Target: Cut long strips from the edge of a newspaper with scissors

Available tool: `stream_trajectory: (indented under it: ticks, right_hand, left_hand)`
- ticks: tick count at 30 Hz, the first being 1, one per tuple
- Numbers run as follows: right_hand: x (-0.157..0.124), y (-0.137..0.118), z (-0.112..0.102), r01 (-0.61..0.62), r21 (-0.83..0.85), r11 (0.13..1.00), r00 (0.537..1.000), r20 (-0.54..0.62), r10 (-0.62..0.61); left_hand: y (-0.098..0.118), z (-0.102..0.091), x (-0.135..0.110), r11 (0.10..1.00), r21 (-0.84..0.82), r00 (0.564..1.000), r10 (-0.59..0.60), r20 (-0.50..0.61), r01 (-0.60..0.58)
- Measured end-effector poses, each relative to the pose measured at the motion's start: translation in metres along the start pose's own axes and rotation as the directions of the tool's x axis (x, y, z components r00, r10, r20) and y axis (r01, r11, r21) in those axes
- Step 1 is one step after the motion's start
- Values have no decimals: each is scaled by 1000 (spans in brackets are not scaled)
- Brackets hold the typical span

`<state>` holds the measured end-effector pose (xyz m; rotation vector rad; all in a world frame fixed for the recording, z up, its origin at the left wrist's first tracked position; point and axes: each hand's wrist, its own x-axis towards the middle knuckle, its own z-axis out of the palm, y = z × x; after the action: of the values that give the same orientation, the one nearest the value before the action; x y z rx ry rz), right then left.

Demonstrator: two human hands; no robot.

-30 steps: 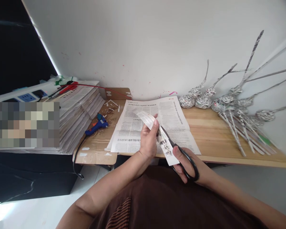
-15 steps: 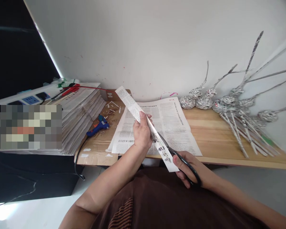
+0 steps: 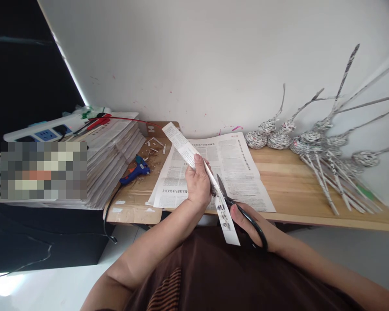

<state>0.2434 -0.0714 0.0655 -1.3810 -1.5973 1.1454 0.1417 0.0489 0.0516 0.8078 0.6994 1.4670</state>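
My left hand (image 3: 198,181) is closed around a long, folded newspaper strip (image 3: 180,145), its thumb pressed along the top. The strip slants from upper left down toward my lap, and its lower end hangs free. In my right hand (image 3: 251,224) is a pair of black-handled scissors (image 3: 243,211). Their dark blades point up and left, beside the edge of the strip just below my left hand. Whether the blades touch the paper I cannot tell. Under both hands, flat on the table, lies a printed newspaper sheet (image 3: 220,172).
A blue glue gun (image 3: 136,170) rests on cardboard (image 3: 129,203) with paper scraps. Left of it stands a tall newspaper stack (image 3: 116,160) bearing a power strip (image 3: 45,129). Woven paper gourd shapes (image 3: 278,136) and rolled paper sticks (image 3: 340,185) occupy the wooden table's (image 3: 278,168) right.
The scissors have pulled slightly away from the strip, and their blade tips now show apart from it. The strip's lower end has swung down. The view has shifted a little.
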Motion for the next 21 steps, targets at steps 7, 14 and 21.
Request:
stream_trajectory:
  ticks: [7, 14, 21]
  right_hand:
    - [7, 3, 4, 30, 8, 1000, 1000, -7, -30]
    - [5, 4, 7, 71, 16, 997, 997, -39, -70]
    - [-1, 7, 12, -133, 156, 979, 990, 69, 124]
  left_hand:
    - [0, -2, -1, 997, 75, 1000, 25, -3, -24]
    - [2, -2, -2, 994, 93, 999, 49, 20, -51]
    - [-1, -4, -2, 991, 119, 998, 64, 21, -66]
